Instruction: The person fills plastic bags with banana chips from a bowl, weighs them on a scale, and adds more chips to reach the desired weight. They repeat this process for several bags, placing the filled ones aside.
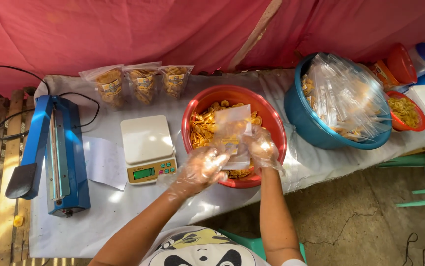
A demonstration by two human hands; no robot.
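Holding a clear plastic pouch (233, 133) over a red basin (271, 123), both hands wear thin see-through gloves. The left hand (200, 170) curls its fingers around the pouch's lower left edge, pinching it near a small label, while the right hand (262, 148) grips the pouch's right side, fingers closed on the plastic. The pouch stands roughly upright between them, just above the yellow chips (202, 130) that fill the basin (whether any chips are inside the pouch is hard to tell).

Just left of the basin sits a small white kitchen scale (147, 148) with a lit green display. Further left lies a blue heat sealer (57, 157), its black cord looping behind it, with a sheet of white paper (105, 162) between sealer and scale. Three filled packets (143, 83) lean against the red cloth backdrop (123, 29) behind the scale. To the right of the red basin, a blue basin (306, 123) holds a heap of clear bags, and beyond it a small red bowl (421, 123) holds more chips. Everything rests on a table covered in white sheeting (104, 212).
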